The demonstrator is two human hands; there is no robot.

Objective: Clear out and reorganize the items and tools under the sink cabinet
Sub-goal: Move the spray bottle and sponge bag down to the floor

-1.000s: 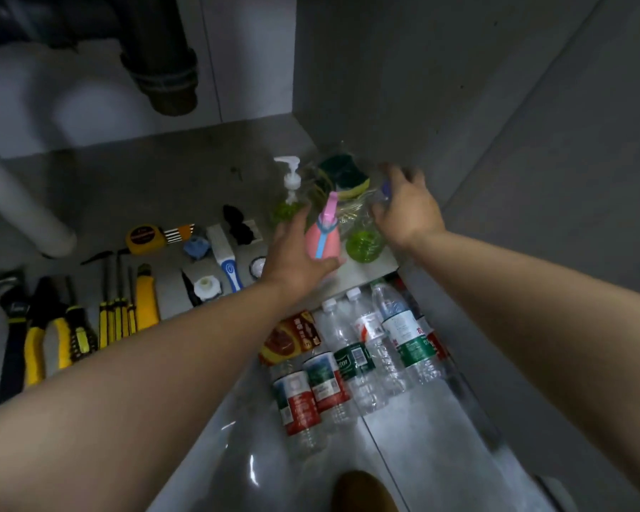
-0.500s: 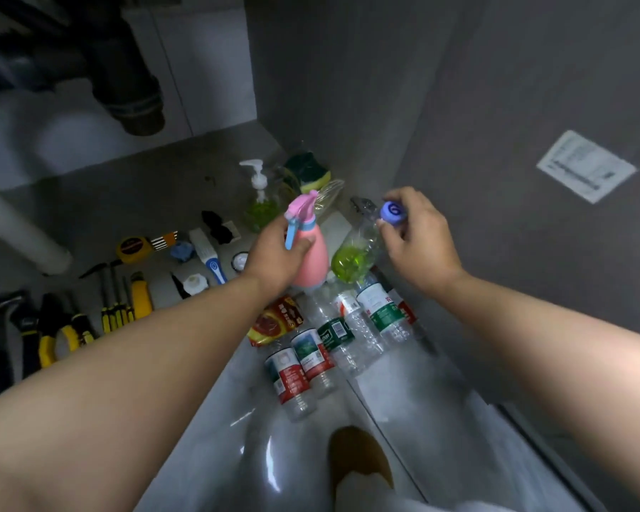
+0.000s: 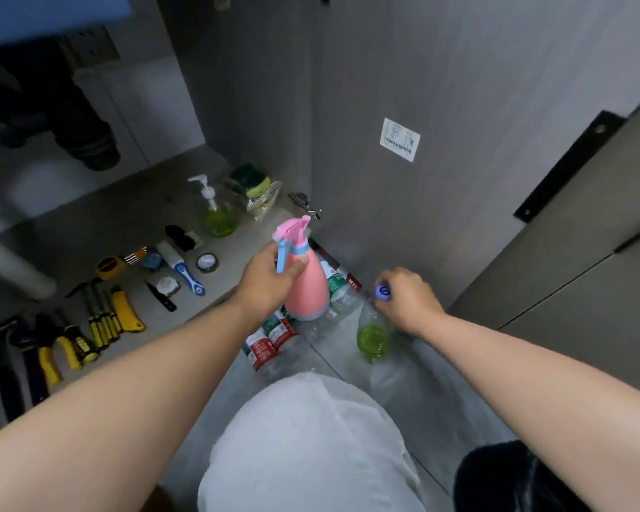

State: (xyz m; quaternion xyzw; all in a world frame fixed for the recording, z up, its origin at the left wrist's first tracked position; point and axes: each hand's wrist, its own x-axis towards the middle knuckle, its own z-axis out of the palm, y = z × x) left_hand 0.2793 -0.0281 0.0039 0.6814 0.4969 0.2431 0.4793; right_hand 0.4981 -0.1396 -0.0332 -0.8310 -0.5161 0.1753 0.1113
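The left hand (image 3: 265, 279) has its fingers clenched round the neck of a pink plastic spray bottle with a pale blue trigger (image 3: 305, 286). It holds the bottle upright at the centre of the frame, above a cluster of clear plastic water bottles with red and green labels (image 3: 270, 336) lying on the glossy grey tiled floor (image 3: 403, 400). Just right of centre, the right hand (image 3: 409, 301) pinches the blue cap of a clear bottle with green liquid in its base (image 3: 372, 336). That bottle hangs tilted below the fingers, low over the tiles; I cannot tell whether its base touches them.

Both bottles are out in front of the grey cabinet floor (image 3: 89, 223). In the left half of the frame, a clear pump bottle of green liquid (image 3: 218, 216), a bag of sponges (image 3: 259, 190) and a row of yellow-handled tools (image 3: 102, 325) lie on that cabinet floor.

The weakest point looks to be the right-hand hold. The clear bottle is carried by its cap alone, so a loose cap or a sliding pinch could drop it and spill green liquid over shiny tile. Setting the spray bottle down among the lying water bottles could tip it or start them rolling. The left thumb sits close to the trigger, so a tighter squeeze might fire a spray.
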